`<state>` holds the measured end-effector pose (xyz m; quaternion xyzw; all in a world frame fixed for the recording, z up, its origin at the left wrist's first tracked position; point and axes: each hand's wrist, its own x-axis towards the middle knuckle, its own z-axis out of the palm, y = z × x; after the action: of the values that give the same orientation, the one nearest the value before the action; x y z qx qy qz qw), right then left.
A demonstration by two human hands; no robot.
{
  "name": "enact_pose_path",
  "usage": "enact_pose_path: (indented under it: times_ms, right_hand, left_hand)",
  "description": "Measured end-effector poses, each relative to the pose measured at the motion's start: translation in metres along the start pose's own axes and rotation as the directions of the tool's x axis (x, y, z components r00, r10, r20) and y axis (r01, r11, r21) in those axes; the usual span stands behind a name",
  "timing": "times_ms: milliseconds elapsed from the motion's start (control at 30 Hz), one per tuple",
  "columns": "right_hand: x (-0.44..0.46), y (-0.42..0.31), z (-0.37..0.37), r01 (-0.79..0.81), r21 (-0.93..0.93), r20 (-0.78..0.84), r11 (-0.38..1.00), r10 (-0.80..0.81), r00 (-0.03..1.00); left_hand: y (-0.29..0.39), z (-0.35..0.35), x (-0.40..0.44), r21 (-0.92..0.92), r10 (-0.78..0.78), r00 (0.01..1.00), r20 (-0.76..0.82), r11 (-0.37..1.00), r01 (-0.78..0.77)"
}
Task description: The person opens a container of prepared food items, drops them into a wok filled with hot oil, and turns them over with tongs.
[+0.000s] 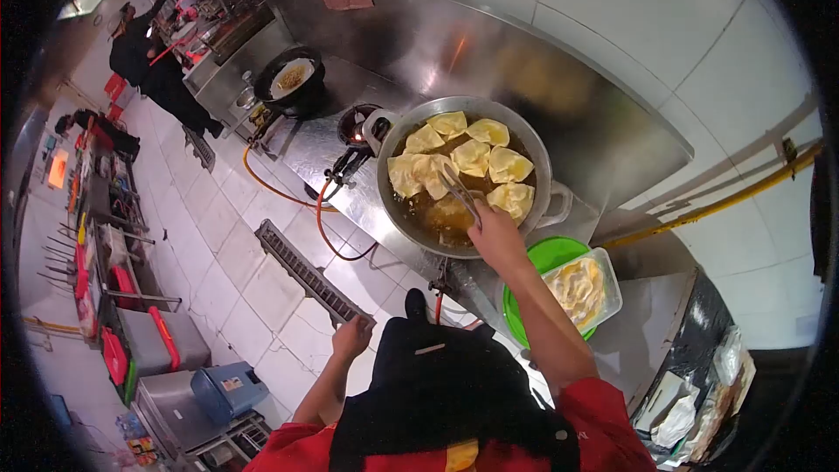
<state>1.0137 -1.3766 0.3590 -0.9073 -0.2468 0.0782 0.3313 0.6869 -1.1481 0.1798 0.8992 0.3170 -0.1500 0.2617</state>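
My right hand (496,232) grips metal tongs (461,192), whose tips touch a folded yellow dumpling (434,177) in the large wok (544,166). Several similar dumplings float in the bubbling brown oil (447,218) around it. My left hand (351,337) hangs low at my side, fingers curled, with nothing visible in it. Under my right forearm, a clear plastic container (614,293) with pale yellow pieces in it rests on a round green lid or tray (551,252).
A burner (357,125) sits left of the wok, and a black wok (301,96) stands farther along the steel counter (336,197). Orange gas hoses (319,225) hang in front. A drain grate (306,271) crosses the tiled floor. Two people (153,61) (109,133) are farther back.
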Motion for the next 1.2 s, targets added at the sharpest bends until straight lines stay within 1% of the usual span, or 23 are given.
enact_pose_path:
  times_ms: [67,100,133,167,200,233,300,333,367,433,467,533,567,633,667,733,767,867,900,933,967,1067,1200]
  right_hand:
    - [0.021,0.011,0.02,0.026,-0.044,-0.019,0.999,-0.027,0.999]
    - [0.03,0.017,0.028,0.047,-0.05,0.016,0.998,-0.046,0.999]
    - [0.036,0.021,0.031,0.066,-0.055,0.05,0.996,-0.064,0.997]
    - [0.038,0.021,0.031,0.067,-0.07,0.057,0.995,-0.063,0.996]
    - [0.04,0.021,0.03,0.062,-0.031,0.039,0.998,-0.061,0.997]
    - [0.041,0.021,0.028,0.057,0.009,0.019,0.998,-0.058,0.998]
    - [0.037,0.013,0.009,0.021,0.012,-0.007,1.0,-0.021,1.0]
    - [0.034,0.01,0.001,-0.016,0.033,-0.036,0.999,0.017,0.999]
    - [0.032,0.012,-0.004,-0.017,0.025,-0.033,1.0,0.018,0.999]
    - [0.031,0.018,-0.014,-0.059,-0.048,-0.113,0.997,0.053,0.992]
    - [0.034,0.022,-0.014,-0.06,-0.052,-0.11,0.997,0.054,0.992]
    - [0.04,0.033,-0.01,-0.072,-0.09,-0.068,0.993,0.066,0.996]
    - [0.042,0.037,-0.009,-0.072,-0.092,-0.069,0.993,0.066,0.995]
    - [0.046,0.042,-0.007,-0.028,-0.187,-0.082,0.982,0.013,0.997]
    - [0.046,0.043,-0.008,-0.027,-0.188,-0.082,0.982,0.012,0.997]
    - [0.042,0.045,-0.008,-0.106,-0.211,-0.091,0.972,0.089,0.992]
    - [0.039,0.042,-0.009,-0.104,-0.213,-0.091,0.972,0.087,0.992]
    - [0.031,0.018,-0.011,-0.054,-0.2,-0.118,0.978,0.031,0.993]
    - [0.029,0.003,-0.012,-0.033,-0.118,-0.085,0.992,0.023,0.996]
    - [0.029,-0.007,-0.011,-0.014,-0.034,-0.053,0.999,0.012,0.999]
    - [0.032,-0.004,-0.004,-0.015,-0.033,-0.051,0.999,0.013,0.999]
    - [0.035,0.008,0.008,-0.014,-0.086,0.002,0.996,0.015,1.0]
    - [0.002,0.005,-0.012,0.011,-0.08,-0.055,0.997,-0.015,0.998]
  left_hand:
    - [-0.029,0.016,-0.004,0.095,-0.062,0.976,0.208,0.995,0.043]
    - [-0.061,0.04,-0.002,0.075,-0.122,0.945,0.305,0.992,0.104]
    - [-0.091,0.063,-0.003,0.0,-0.129,0.931,0.342,0.99,0.138]
    - [-0.112,0.074,0.0,0.011,-0.16,0.864,0.477,0.984,0.176]
    - [-0.131,0.089,-0.002,-0.021,-0.183,0.821,0.541,0.973,0.231]
    - [-0.151,0.104,-0.006,-0.08,-0.218,0.797,0.564,0.945,0.316]
    - [-0.173,0.115,-0.008,-0.145,-0.275,0.78,0.562,0.895,0.421]
    - [-0.175,0.112,-0.007,-0.11,-0.296,0.783,0.547,0.902,0.417]
    - [-0.176,0.111,-0.006,-0.077,-0.287,0.816,0.501,0.925,0.372]
    - [-0.19,0.125,0.006,-0.289,-0.271,0.841,0.468,0.852,0.436]
    - [-0.178,0.114,0.008,-0.29,-0.27,0.839,0.472,0.852,0.437]
    - [-0.153,0.09,0.021,-0.263,-0.273,0.869,0.414,0.878,0.401]
    - [-0.149,0.089,0.03,-0.264,-0.27,0.869,0.415,0.878,0.399]
    - [-0.144,0.088,0.046,-0.351,-0.173,0.897,0.407,0.877,0.328]
    - [-0.141,0.09,0.054,-0.281,-0.13,0.932,0.339,0.931,0.232]
    - [-0.136,0.088,0.06,-0.318,-0.14,0.936,0.322,0.916,0.246]
    - [-0.128,0.084,0.062,-0.354,-0.151,0.94,0.305,0.899,0.259]
    - [-0.111,0.072,0.059,-0.302,-0.135,0.945,0.297,0.926,0.227]
    - [-0.109,0.071,0.057,-0.301,-0.137,0.944,0.299,0.925,0.23]
    - [-0.111,0.074,0.056,-0.309,-0.144,0.927,0.345,0.916,0.257]
    - [-0.113,0.077,0.056,-0.316,-0.15,0.909,0.389,0.905,0.285]
    - [-0.129,0.096,0.05,-0.354,-0.164,0.919,0.358,0.887,0.296]
    - [-0.143,0.107,0.043,-0.335,-0.201,0.893,0.403,0.875,0.349]
